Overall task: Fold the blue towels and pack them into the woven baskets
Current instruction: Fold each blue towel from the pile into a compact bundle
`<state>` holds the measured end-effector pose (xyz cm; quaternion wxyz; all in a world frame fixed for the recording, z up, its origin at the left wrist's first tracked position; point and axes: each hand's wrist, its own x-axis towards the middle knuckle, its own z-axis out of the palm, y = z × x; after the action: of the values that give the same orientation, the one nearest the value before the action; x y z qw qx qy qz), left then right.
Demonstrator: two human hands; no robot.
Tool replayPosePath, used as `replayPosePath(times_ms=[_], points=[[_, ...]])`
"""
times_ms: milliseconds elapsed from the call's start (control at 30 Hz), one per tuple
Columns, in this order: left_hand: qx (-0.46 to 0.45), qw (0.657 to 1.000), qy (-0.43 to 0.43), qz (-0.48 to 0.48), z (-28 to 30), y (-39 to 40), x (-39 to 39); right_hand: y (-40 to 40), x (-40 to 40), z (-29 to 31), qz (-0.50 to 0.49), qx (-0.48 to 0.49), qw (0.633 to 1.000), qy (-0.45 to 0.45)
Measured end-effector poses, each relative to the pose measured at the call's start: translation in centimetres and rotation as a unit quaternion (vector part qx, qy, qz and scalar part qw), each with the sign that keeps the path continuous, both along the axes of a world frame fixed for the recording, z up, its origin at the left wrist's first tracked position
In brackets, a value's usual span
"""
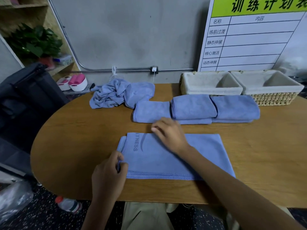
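A blue towel (204,156) lies flat and partly folded on the wooden table (74,143) in front of me. My left hand (108,176) pinches its near left corner. Over the towel's far edge my right hand (169,133) hovers or rests with fingers relaxed; it looks blurred. Beyond it sit folded blue towels (194,107) in low stacks side by side. A crumpled heap of blue towels (116,93) lies at the far left of the table. Two lined woven baskets stand at the back right, one (187,87) beside the other (274,98), and both look empty.
A white board with a printed chart (249,39) leans against the wall behind the baskets. A dark bag (25,100) stands left of the table. On the floor lie a plastic bottle (69,205) and a small white basket with pink items (78,82).
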<state>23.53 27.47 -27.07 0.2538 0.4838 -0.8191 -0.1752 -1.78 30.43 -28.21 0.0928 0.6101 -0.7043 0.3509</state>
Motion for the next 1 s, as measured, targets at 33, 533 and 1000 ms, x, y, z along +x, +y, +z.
replayPosePath(times_ms=[33,533,1000], points=[[-0.009,1.000,-0.012,-0.004,-0.1,0.0,-0.1,1.9,-1.8,-0.3,-0.016,-0.009,0.999,0.038],[-0.121,0.944,-0.010,-0.306,0.7,10.1,-12.3,14.5,-13.4,-0.4,-0.041,0.093,0.990,-0.100],[-0.218,0.927,-0.042,-0.301,-1.3,15.7,-19.5,14.9,-13.9,0.2,0.001,0.083,0.962,-0.259]])
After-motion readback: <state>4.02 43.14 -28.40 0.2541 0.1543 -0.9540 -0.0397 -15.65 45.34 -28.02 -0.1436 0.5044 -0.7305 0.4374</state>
